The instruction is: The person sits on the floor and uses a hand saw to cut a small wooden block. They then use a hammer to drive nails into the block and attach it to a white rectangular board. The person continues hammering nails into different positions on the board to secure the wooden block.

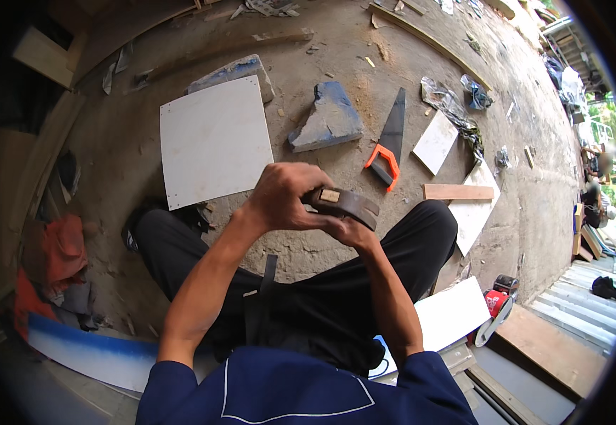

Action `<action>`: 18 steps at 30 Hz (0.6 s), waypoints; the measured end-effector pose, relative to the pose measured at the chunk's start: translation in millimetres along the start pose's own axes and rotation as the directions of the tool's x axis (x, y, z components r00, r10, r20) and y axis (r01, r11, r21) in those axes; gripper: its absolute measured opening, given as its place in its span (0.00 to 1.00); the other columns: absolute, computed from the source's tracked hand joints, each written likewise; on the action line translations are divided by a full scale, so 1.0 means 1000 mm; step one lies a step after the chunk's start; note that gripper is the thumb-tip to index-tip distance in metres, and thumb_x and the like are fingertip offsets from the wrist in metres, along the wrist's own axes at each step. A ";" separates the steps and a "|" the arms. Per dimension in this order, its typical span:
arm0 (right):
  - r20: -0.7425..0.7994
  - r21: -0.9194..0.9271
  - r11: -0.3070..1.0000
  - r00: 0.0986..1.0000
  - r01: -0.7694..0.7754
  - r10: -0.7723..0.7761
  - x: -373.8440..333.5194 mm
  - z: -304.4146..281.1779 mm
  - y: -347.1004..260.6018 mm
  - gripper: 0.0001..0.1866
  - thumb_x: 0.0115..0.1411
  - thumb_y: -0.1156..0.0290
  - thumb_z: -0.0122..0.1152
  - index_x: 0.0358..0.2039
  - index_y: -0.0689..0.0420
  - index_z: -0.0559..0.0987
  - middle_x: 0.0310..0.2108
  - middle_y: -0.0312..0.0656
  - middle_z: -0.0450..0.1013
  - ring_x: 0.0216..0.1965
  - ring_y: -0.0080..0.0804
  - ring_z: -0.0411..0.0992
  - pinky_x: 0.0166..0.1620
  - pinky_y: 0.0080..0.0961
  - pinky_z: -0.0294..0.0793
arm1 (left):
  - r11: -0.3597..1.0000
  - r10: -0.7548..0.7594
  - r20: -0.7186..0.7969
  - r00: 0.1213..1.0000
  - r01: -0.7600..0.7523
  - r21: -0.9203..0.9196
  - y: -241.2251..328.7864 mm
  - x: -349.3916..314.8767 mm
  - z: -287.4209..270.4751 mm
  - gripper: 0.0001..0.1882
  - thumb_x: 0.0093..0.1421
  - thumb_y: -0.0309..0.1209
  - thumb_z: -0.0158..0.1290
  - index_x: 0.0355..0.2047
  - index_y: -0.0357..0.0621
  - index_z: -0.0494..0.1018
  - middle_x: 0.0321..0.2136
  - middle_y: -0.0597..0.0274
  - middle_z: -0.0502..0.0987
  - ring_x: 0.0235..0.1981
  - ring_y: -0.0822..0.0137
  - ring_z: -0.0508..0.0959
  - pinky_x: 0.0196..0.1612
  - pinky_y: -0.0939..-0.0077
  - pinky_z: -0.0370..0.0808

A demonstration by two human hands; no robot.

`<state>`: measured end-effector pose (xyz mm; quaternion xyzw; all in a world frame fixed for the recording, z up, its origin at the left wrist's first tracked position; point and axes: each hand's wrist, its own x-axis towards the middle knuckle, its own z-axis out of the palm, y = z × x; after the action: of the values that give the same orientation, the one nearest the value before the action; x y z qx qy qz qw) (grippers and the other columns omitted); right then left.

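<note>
A claw hammer [350, 205] is held up between my knees, its dark metal head turned up and the wooden end of the handle showing in the eye. My left hand [284, 195] is closed at the striking end of the head. Just under the head, my right hand [349, 231] is closed around the hammer, its fingers mostly hidden by the head and my left hand. Most of the handle is out of sight. Beyond my left hand lies a white square board [216, 142] with small marks at its corners, its far edge against a blue-stained concrete block [255, 69].
A broken concrete chunk [329, 119] and an orange-handled handsaw [391, 142] lie ahead. To the right are a small white panel [436, 143], a wood strip [458, 192], and a red-and-black tool [496, 303]. An orange cloth [63, 248] lies at left.
</note>
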<state>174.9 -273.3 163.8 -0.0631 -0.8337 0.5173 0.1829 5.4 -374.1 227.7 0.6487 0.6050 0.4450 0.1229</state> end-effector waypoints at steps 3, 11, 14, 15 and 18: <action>0.051 -0.152 0.982 0.993 0.116 -0.109 -0.003 -0.002 0.010 0.12 0.52 0.66 0.65 0.37 0.54 0.80 0.30 0.45 0.78 0.30 0.44 0.77 0.34 0.36 0.74 | 0.997 -0.003 0.012 1.000 0.002 0.082 0.007 -0.004 0.010 0.29 0.43 0.57 0.68 0.19 0.44 0.69 0.14 0.58 0.73 0.19 0.55 0.78 0.22 0.64 0.73; 0.107 -0.139 0.977 0.984 0.160 -0.146 -0.004 -0.010 -0.003 0.11 0.45 0.71 0.67 0.32 0.54 0.78 0.24 0.44 0.75 0.24 0.44 0.74 0.28 0.35 0.73 | 0.992 -0.006 0.036 0.999 0.002 0.123 0.021 -0.003 0.014 0.29 0.46 0.56 0.66 0.16 0.45 0.66 0.11 0.58 0.71 0.14 0.57 0.76 0.18 0.65 0.71; 0.010 -0.020 0.978 0.978 0.209 -0.209 -0.006 -0.006 0.006 0.11 0.44 0.72 0.66 0.31 0.55 0.78 0.23 0.44 0.74 0.22 0.45 0.73 0.27 0.34 0.73 | 0.996 0.047 -0.059 0.997 -0.043 0.074 0.029 0.004 0.018 0.28 0.46 0.55 0.67 0.17 0.45 0.67 0.11 0.59 0.71 0.13 0.57 0.75 0.18 0.65 0.70; 0.040 0.005 0.992 0.991 0.127 -0.127 -0.009 -0.006 0.008 0.11 0.43 0.73 0.65 0.30 0.55 0.78 0.22 0.44 0.74 0.22 0.45 0.73 0.28 0.34 0.73 | 0.997 0.036 -0.059 0.998 -0.032 0.076 0.029 0.004 0.019 0.28 0.46 0.54 0.67 0.17 0.45 0.67 0.11 0.59 0.71 0.14 0.58 0.75 0.18 0.66 0.70; 0.130 -0.031 0.985 0.978 0.170 -0.165 0.004 -0.018 -0.003 0.10 0.42 0.73 0.65 0.28 0.55 0.77 0.21 0.44 0.74 0.22 0.46 0.73 0.28 0.34 0.73 | 0.996 0.010 -0.047 0.999 -0.006 0.092 0.029 0.003 0.018 0.27 0.45 0.53 0.68 0.17 0.45 0.68 0.11 0.59 0.71 0.14 0.58 0.75 0.18 0.66 0.70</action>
<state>178.0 -258.3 174.7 0.0364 -0.8567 0.4853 0.1712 37.4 -371.2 239.1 0.6453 0.6252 0.4323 0.0766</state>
